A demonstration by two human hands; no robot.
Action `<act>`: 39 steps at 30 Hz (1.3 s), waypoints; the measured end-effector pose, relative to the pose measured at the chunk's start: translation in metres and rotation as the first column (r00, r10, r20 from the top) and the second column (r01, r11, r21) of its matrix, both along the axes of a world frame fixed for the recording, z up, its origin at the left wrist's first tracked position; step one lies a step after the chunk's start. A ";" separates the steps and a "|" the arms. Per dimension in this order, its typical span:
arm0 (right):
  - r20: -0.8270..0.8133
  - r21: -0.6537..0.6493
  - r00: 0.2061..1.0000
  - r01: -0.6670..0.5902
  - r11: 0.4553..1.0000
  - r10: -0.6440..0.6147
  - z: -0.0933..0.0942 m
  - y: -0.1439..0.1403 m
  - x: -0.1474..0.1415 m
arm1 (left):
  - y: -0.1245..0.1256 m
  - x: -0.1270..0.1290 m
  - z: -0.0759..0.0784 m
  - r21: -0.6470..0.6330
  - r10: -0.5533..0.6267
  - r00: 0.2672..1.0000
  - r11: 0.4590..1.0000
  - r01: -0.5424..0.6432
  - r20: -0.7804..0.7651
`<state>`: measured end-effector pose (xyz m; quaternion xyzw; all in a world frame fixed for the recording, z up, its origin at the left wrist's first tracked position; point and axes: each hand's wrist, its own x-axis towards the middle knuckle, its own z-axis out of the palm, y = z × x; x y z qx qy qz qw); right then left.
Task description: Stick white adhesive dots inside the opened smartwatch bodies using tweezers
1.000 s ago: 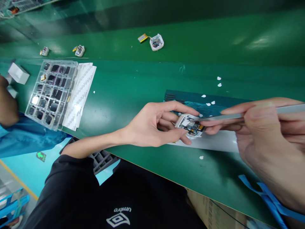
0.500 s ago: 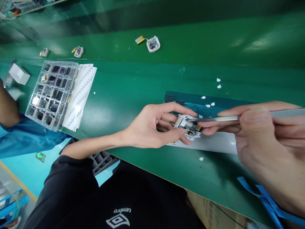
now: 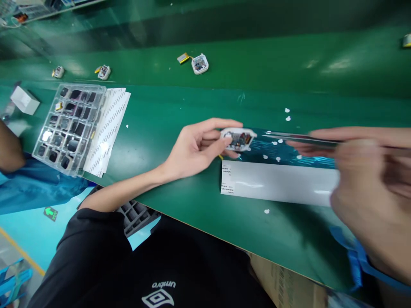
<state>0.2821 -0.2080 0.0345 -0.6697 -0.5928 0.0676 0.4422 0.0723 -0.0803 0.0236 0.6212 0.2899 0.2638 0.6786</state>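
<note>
Between the thumb and fingers of my left hand (image 3: 201, 143) is a small white device housing (image 3: 238, 139), its open side showing a circuit board. A bit of yellow shows beneath my left fingers. My right hand (image 3: 362, 171), blurred by motion, grips metal tweezers (image 3: 298, 137). The tweezers point left, their tips a little to the right of the housing and apart from it. Beneath them lies a blue film strip (image 3: 289, 149) with several small white stickers on it. A white backing sheet (image 3: 279, 182) lies along its near side.
A clear compartment tray (image 3: 72, 128) of dark parts stands at the left beside printed white sheets (image 3: 107, 132). Another housing (image 3: 200, 64) with a battery (image 3: 183, 58) lies at the back. A person's arm (image 3: 9, 149) is at the far left. A white box (image 3: 25, 100) stands near it.
The tweezers have drawn back to the right, out of the housing. My left hand has moved the housing up and left, uncovering more of the white backing sheet.
</note>
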 end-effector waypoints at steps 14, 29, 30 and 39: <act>0.126 -0.060 0.981 -0.144 0.988 0.151 -0.022 0.023 0.007 | 0.024 -0.005 -0.017 0.678 -0.149 0.928 0.644 0.354 -0.343; 0.341 0.060 0.923 -0.212 0.975 0.179 -0.022 0.032 0.002 | 0.027 0.005 -0.025 0.748 -0.086 0.875 0.484 0.455 -0.476; 0.361 0.094 0.921 -0.191 0.977 0.145 -0.020 0.033 0.004 | 0.028 0.006 -0.025 0.746 -0.075 0.870 0.481 0.461 -0.488; 0.459 0.274 0.888 -0.183 0.944 0.039 -0.011 0.007 0.006 | 0.008 0.000 0.012 0.733 -0.034 0.990 0.669 0.123 -0.135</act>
